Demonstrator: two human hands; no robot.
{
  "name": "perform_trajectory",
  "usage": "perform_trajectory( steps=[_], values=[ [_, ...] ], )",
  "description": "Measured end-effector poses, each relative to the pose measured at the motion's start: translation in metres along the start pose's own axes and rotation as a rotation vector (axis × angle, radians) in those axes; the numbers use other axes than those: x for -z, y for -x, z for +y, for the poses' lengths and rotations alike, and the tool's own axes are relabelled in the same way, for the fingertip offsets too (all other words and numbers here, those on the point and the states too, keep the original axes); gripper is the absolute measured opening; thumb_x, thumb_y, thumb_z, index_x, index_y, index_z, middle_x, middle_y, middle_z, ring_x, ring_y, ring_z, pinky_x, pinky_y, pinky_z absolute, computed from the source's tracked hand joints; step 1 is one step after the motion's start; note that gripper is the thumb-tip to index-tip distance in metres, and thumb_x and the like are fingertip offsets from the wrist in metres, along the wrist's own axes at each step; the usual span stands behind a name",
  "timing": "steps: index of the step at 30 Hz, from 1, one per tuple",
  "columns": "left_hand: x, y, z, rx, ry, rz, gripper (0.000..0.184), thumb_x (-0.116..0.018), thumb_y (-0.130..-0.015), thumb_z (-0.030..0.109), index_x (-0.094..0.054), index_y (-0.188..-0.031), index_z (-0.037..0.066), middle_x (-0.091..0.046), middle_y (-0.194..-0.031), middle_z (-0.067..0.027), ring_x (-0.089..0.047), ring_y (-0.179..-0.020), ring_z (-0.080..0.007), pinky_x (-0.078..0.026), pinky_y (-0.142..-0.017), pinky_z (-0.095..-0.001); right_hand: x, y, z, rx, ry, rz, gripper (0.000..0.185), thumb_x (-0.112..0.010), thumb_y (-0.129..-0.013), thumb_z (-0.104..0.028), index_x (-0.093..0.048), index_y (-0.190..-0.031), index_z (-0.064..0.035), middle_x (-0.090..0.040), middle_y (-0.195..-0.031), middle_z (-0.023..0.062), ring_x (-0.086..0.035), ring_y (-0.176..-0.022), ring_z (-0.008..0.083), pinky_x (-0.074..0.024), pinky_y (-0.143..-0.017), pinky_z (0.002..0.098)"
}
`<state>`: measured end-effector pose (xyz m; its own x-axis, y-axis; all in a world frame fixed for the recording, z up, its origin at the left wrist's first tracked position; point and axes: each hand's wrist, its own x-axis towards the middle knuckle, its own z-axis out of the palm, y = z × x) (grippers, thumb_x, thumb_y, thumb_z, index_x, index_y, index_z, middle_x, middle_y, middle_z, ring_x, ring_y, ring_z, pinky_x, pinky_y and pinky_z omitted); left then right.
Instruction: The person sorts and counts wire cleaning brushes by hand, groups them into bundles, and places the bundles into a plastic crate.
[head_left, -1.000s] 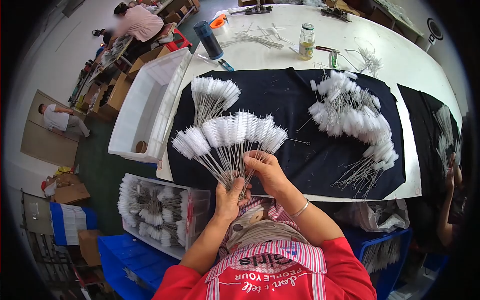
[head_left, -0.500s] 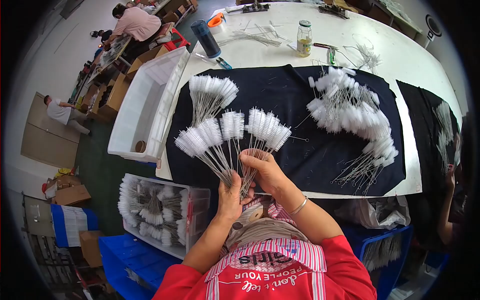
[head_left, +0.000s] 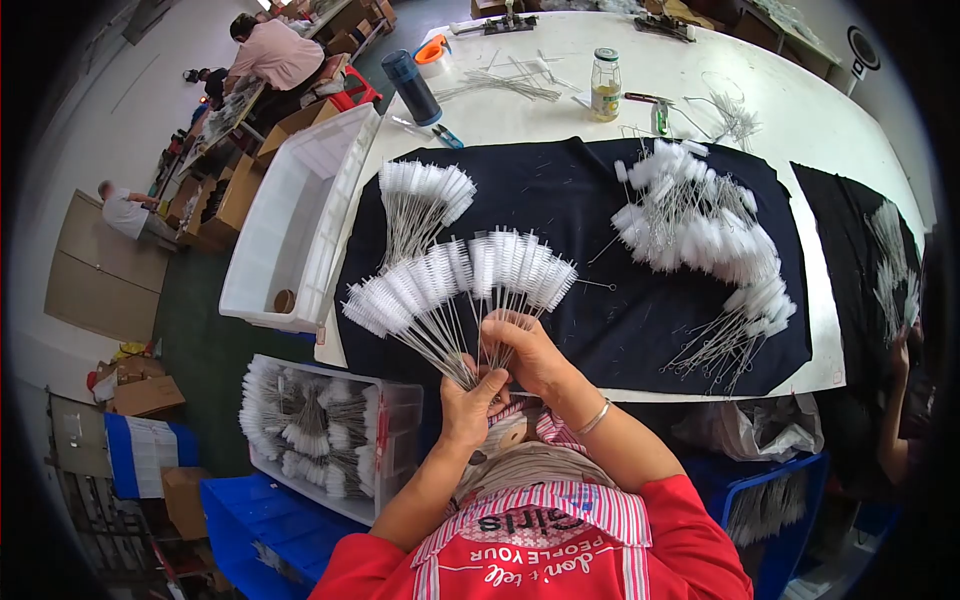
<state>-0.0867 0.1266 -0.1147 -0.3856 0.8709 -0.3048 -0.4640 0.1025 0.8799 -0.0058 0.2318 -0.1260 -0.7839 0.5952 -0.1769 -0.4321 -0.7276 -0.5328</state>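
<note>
1. Fanned bundle of white-bristled, thin metal-wire brushes (head_left: 435, 275), held over the near edge of the dark navy cloth (head_left: 600, 340); probably light, soft-headed, springy-stemmed, best gripped low
2. Left hand (head_left: 466, 405) closed around the lower stems; right hand (head_left: 522, 345) pinching stems on the right
3. Loose heap of white-bristled brushes (head_left: 700, 225) on the cloth's right

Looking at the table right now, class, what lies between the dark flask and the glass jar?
In the head view, loose thin wires lie between flask and jar, plus a small pale piece beside the jar.
</note>
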Motion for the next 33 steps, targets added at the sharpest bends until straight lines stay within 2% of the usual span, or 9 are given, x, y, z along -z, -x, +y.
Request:
perform_trajectory(
  steps=[10, 14, 16, 18, 22, 24, 27, 30, 33],
  values=[
    [-0.006, 0.001, -0.003, -0.023, 0.014, 0.105, 0.038, -0.071, -0.074, 0.003, -0.034, -0.075, 0.012, -0.060, -0.070, -0.0079, -0.054, -0.049, -0.0108, -0.038, -0.038, -0.0206, 0.009, 0.007, 0.005, 0.126, 0.026, 0.090, 0.021, -0.061, -0.085, -0.025, -0.057, -0.085, -0.0049, -0.054, -0.072, 0.0006, -0.051, -0.067, 0.0093, -0.0422, -0.063, 0.0235],
    [-0.006, 0.000, -0.005, -0.056, -0.123, 0.141, 0.036, -0.072, -0.073, 0.003, -0.037, -0.074, 0.011, -0.059, -0.069, -0.0054, -0.052, -0.049, -0.0084, -0.040, -0.039, -0.0211, 0.007, 0.014, 0.000, 0.152, 0.152, 0.228, 0.021, -0.056, -0.089, -0.022, -0.056, -0.099, -0.0039, -0.055, -0.083, 0.0012, -0.050, -0.072, 0.0083, -0.0420, -0.064, 0.0234],
    [0.000, -0.004, -0.008, -0.112, -0.186, 0.139, 0.036, -0.071, -0.072, -0.001, -0.038, -0.079, 0.012, -0.058, -0.069, -0.0060, -0.052, -0.047, -0.0100, -0.033, -0.036, -0.0204, 0.008, 0.015, -0.003, 0.165, 0.145, 0.315, 0.022, -0.055, -0.089, -0.020, -0.054, -0.104, -0.0037, -0.054, -0.087, 0.0019, -0.050, -0.074, 0.0080, -0.0417, -0.064, 0.0232],
    [0.004, -0.005, -0.005, -0.130, -0.240, 0.143, 0.036, -0.072, -0.071, -0.001, -0.039, -0.078, 0.011, -0.058, -0.069, -0.0055, -0.052, -0.047, -0.0091, -0.034, -0.036, -0.0201, 0.016, 0.011, -0.008, 0.859, 0.279, 0.693, 0.026, -0.059, -0.086, -0.014, -0.053, -0.108, -0.0023, -0.053, -0.096, 0.0037, -0.047, -0.080, 0.0096, -0.0400, -0.071, 0.0249],
    [0.001, -0.004, 0.001, -0.140, -0.301, 0.173, 0.036, -0.072, -0.070, -0.001, -0.039, -0.077, 0.010, -0.058, -0.068, -0.0055, -0.051, -0.046, -0.0083, -0.035, -0.037, -0.0197, -0.015, 0.023, -0.082, 1.294, 1.230, 0.659, 0.026, -0.062, -0.077, -0.006, -0.058, -0.103, -0.0040, -0.055, -0.100, 0.0107, -0.051, -0.091, 0.0240, -0.0374, -0.081, 0.0324],
    [0.001, -0.003, 0.001, -0.117, -0.361, 0.142, 0.036, -0.072, -0.070, -0.001, -0.039, -0.076, 0.010, -0.058, -0.067, -0.0057, -0.050, -0.046, -0.0082, -0.036, -0.037, -0.0198, -0.037, 0.017, -0.111, 1.253, 1.528, 0.505, 0.025, -0.064, -0.077, -0.016, -0.060, -0.100, -0.0067, -0.057, -0.101, 0.0090, -0.051, -0.094, 0.0263, -0.0359, -0.083, 0.0369],
    [-0.001, -0.003, 0.001, -0.129, -0.435, 0.092, 0.036, -0.072, -0.070, -0.002, -0.038, -0.074, 0.010, -0.058, -0.067, -0.0062, -0.050, -0.046, -0.0080, -0.037, -0.038, -0.0200, -0.043, -0.001, -0.127, 0.937, 1.736, 0.244, 0.025, -0.063, -0.076, -0.031, -0.066, -0.091, -0.0116, -0.061, -0.092, 0.0058, -0.052, -0.096, 0.0248, -0.0349, -0.084, 0.0407],
    [0.003, -0.003, 0.000, -0.153, -0.487, 0.055, 0.037, -0.071, -0.070, -0.003, -0.037, -0.073, 0.010, -0.058, -0.067, -0.0066, -0.050, -0.046, -0.0077, -0.038, -0.040, -0.0197, -0.039, -0.013, -0.140, 0.393, 1.567, 0.033, 0.023, -0.063, -0.074, -0.027, -0.068, -0.088, -0.0099, -0.066, -0.081, 0.0074, -0.061, -0.079, 0.0261, -0.0437, -0.075, 0.0385],
    [-0.003, -0.002, 0.008, -0.097, -0.438, 0.042, 0.035, -0.070, -0.070, -0.003, -0.038, -0.074, 0.009, -0.058, -0.067, -0.0067, -0.050, -0.046, -0.0077, -0.037, -0.038, -0.0194, -0.032, -0.008, -0.146, 0.416, 1.420, -0.064, 0.025, -0.067, -0.074, -0.017, -0.064, -0.091, 0.0003, -0.065, -0.077, 0.0124, -0.062, -0.067, 0.0199, -0.0482, -0.065, 0.0291]
  ],
)
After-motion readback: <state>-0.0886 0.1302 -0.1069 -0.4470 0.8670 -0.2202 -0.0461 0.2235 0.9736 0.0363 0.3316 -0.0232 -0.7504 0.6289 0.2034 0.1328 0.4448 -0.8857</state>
